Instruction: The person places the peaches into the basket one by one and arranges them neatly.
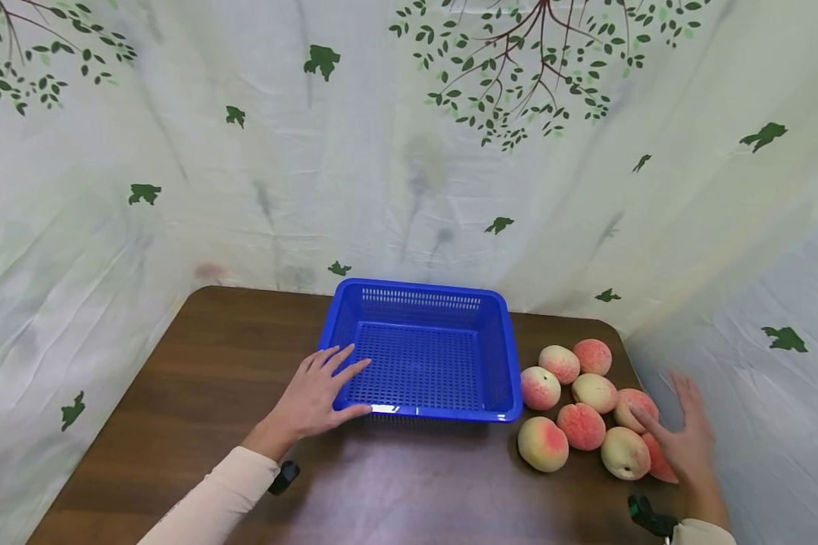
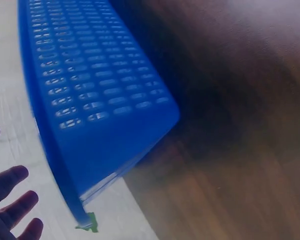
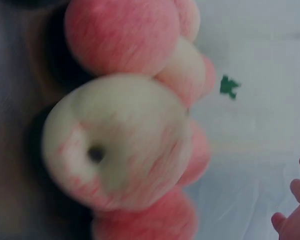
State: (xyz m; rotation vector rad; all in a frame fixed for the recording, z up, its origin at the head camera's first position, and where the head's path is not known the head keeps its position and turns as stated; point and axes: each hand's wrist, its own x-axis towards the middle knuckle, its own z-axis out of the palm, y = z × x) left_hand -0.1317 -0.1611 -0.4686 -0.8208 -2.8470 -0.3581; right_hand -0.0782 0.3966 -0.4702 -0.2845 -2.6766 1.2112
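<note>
Pale cloth backdrop [image 1: 368, 166] printed with leafy branches [image 1: 544, 57], closing off the far side of a dark wood-grain worktop [image 1: 232, 378]. Blue plastic basket [image 1: 443, 414], upright, near the worktop's far edge; no fruit inside. Nine peaches [image 1: 582, 426] visible, clustered on the worktop just right of the basket.

Left hand [image 1: 307, 405]: over the basket's near-left corner, fingers extended and spread, gripping nothing; contact with the rim cannot be confirmed. Right hand [image 1: 691, 439]: at the outer right edge of the cluster, fingers spread, holding nothing. Its thumb overlaps a peach in the head view; whether it touches, cannot tell. Right wrist view: a pale peach [image 3: 117, 140] with a dark stem hollow is foremost, the visible fingers well apart from it.

Handling estimate, peaches: fairly light, rounded, prone to roll if nudged; dull skin should give fair friction. If real and ripe, likely to bruise. Best hold: fingers and thumb either side of the widest girth, light even pressure, lifting from above since neighbours crowd the sides.

Basket: probably light, fairly stiff, smooth; rim lip the sensible hold, as slotted walls may flex.
</note>
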